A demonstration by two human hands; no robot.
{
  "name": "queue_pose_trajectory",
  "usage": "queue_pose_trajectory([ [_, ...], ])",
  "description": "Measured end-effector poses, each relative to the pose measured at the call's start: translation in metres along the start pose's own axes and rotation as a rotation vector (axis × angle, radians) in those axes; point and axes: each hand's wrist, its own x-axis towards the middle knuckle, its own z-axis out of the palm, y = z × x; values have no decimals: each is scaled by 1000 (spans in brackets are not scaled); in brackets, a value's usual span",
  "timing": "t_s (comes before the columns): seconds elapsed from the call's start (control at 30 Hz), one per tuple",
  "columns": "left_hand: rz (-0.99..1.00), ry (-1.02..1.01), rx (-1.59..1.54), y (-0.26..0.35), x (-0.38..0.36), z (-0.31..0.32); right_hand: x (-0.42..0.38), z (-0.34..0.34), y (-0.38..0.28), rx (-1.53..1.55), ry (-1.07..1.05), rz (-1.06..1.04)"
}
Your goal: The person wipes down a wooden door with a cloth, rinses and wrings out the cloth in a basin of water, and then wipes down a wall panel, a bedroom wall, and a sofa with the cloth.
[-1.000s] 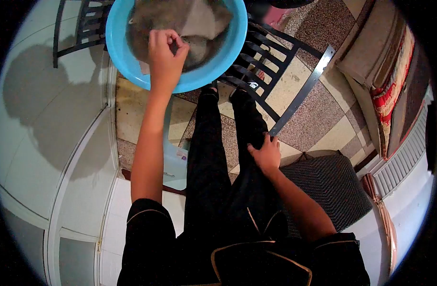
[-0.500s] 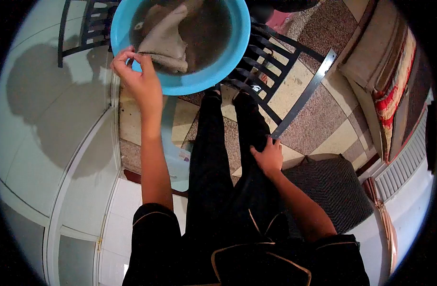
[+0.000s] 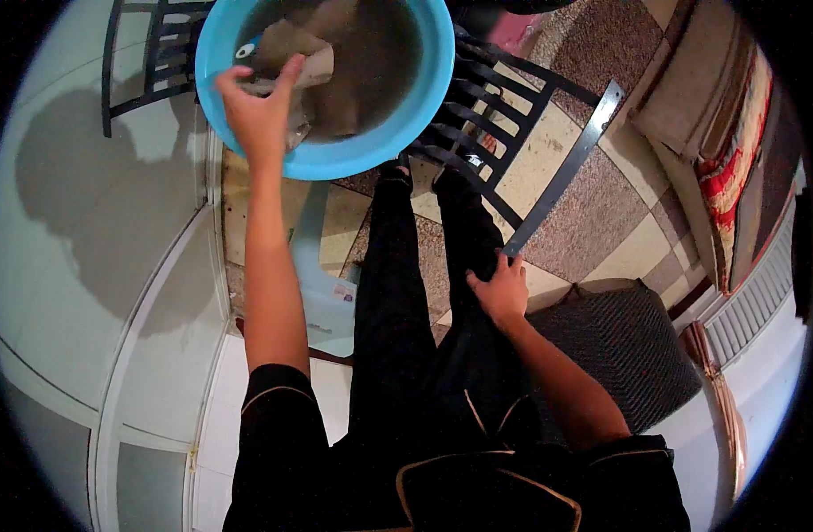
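Observation:
A light blue basin (image 3: pixel 435 89) of murky water stands at the top of the view. Wet grey-beige cloth (image 3: pixel 286 43) lies folded in it, partly under the water. Over the basin's near left side, my left hand (image 3: pixel 260 111) touches the cloth, with thumb and forefinger spread apart; its other fingers are mostly hidden. My right hand (image 3: pixel 502 288) rests on my right leg near the knee, fingers apart, beside the lower end of a dark metal bar (image 3: pixel 561 173). A small white and blue spot (image 3: pixel 245 50) shows at the basin's left inner side.
Black slatted metal frames (image 3: pixel 504 111) flank the basin. A dark woven seat (image 3: pixel 615 355) is by my right leg. Folded rugs (image 3: pixel 730 168) stand at the right, a pale wall (image 3: pixel 69 222) at the left. A pale blue plastic piece (image 3: pixel 322 297) lies on the checkered floor.
My left hand has moved up and further over the basin, and its thumb and forefinger have parted. The cloth's near edge has folded away from me. My right hand stays in place.

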Motion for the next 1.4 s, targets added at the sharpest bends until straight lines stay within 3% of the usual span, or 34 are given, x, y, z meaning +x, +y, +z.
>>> queue_pose_trajectory([
  [0.07, 249, -156, 211, -10, 6, 5, 0, 1, 0, 3, 22, -14],
  [0.27, 142, -413, 295, -38, 20, 21, -2, 0, -2, 9, 21, -8],
  [0.6, 171, -462, 345, -40, 17, 32, -1, 9, 4, 15, 25, -14],
  [0.7, 303, -352, 397, -29, 17, 32, 0, 9, 3, 18, 16, 0],
  [0.77, 542, -162, 515, -12, 18, 28, -2, 6, 2, 19, 27, -11],
  [0.9, 544, -171, 405, 10, 38, 48, 2, 10, 5, 29, 55, -38],
  [0.97, 650, -183, 614, 18, 46, 60, 3, 7, 5, 19, 36, -32],
  [1.0, 648, -179, 612, 20, 53, 65, 3, 4, 4, 17, 39, -35],
  [1.07, 580, -364, 568, 22, 66, 67, 2, 0, 2, 13, 19, -49],
  [1.2, 648, -431, 439, 28, 79, 56, 2, 3, 4, 26, 44, -58],
  [1.27, 308, -485, 102, 57, 58, 22, 2, 5, 4, 12, 80, -68],
  [1.4, 300, -372, -113, 81, 35, -21, 5, 4, 3, 1, 42, -49],
])
